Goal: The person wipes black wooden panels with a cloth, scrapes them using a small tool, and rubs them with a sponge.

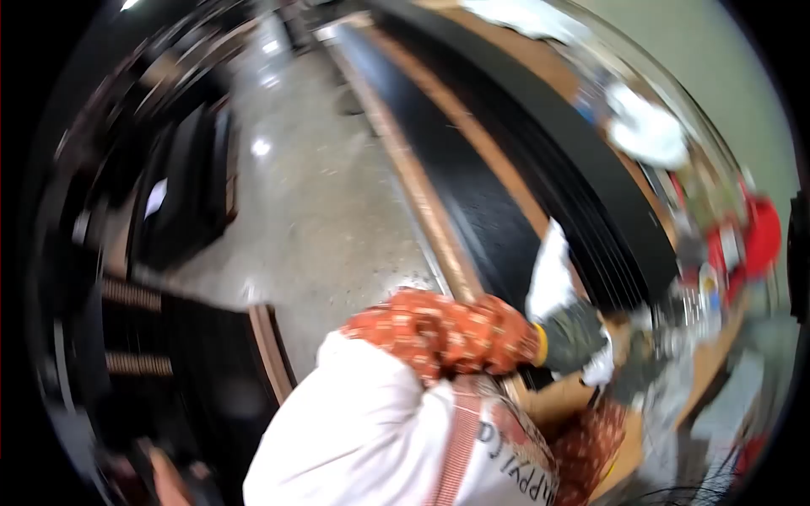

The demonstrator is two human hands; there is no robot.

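My left hand [572, 337], in a dark grey glove with a yellow cuff, is closed around a white cloth [550, 271]. The cloth sticks out above and below the fist, over the near end of the long black boards. Just right of it is my right hand [637, 369], in a similar glove and smeared by motion; its fingers cannot be made out. A long black panel [472, 190] lies on the wooden-edged workbench [405, 173], beside a row of narrow black strips [582, 215].
Another white cloth [645, 131] and a red object [759, 236] lie along the bench's right side, near blurred bottles. Black stacked pieces [181, 198] stand left, across the grey floor [321, 194]. Part of a person's arm [167, 481] shows at the lower left.
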